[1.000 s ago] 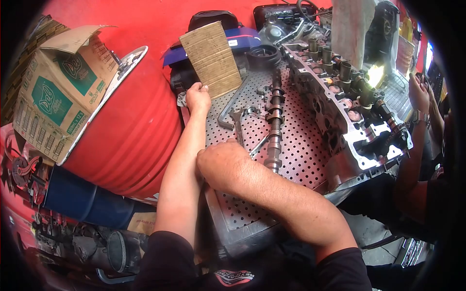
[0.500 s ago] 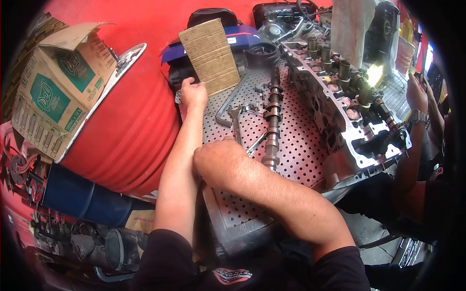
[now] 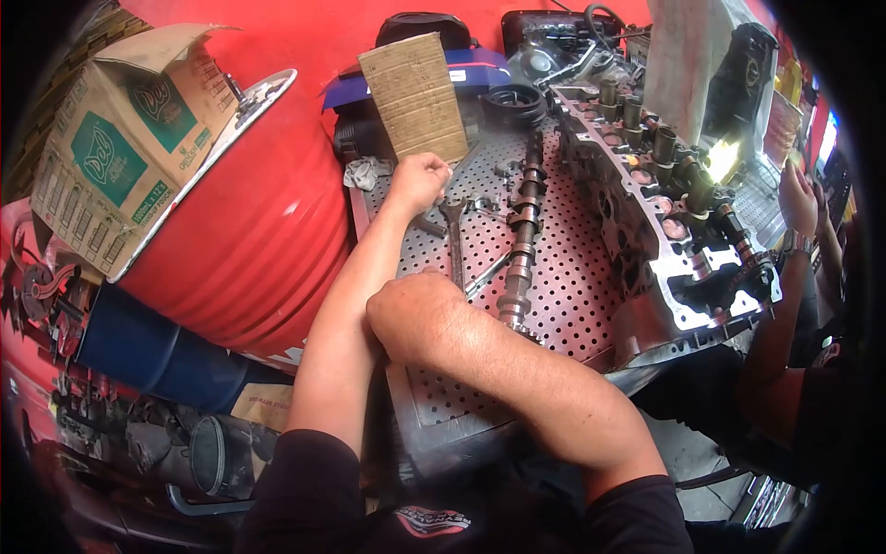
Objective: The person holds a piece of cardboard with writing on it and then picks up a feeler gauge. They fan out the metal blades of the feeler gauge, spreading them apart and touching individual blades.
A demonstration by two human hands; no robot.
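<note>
Two bare hands curl above the perforated surface [image 3: 577, 286].
The left hand [image 3: 423, 182] is beside the cardboard [image 3: 417, 100], near the far left corner; the right hand [image 3: 415, 307] is lower. Any hold is unclear.

Metal table [image 3: 577, 277] with a grid of round holes and a raised rim [image 3: 403, 392]; along its right side lies a long engine part [image 3: 637, 222]; left of that, a lobed metal shaft [image 3: 523, 240] lies lengthwise; beside the shaft are a shiny slender tool [image 3: 486, 277], a wrench [image 3: 454, 242], small metal pieces [image 3: 482, 205] and a partly hidden dark bar [image 3: 430, 226]; a crumpled whitish rag [image 3: 367, 174] rests at the far left edge; a black ring-shaped part [image 3: 513, 106] sits toward the far end.
</note>
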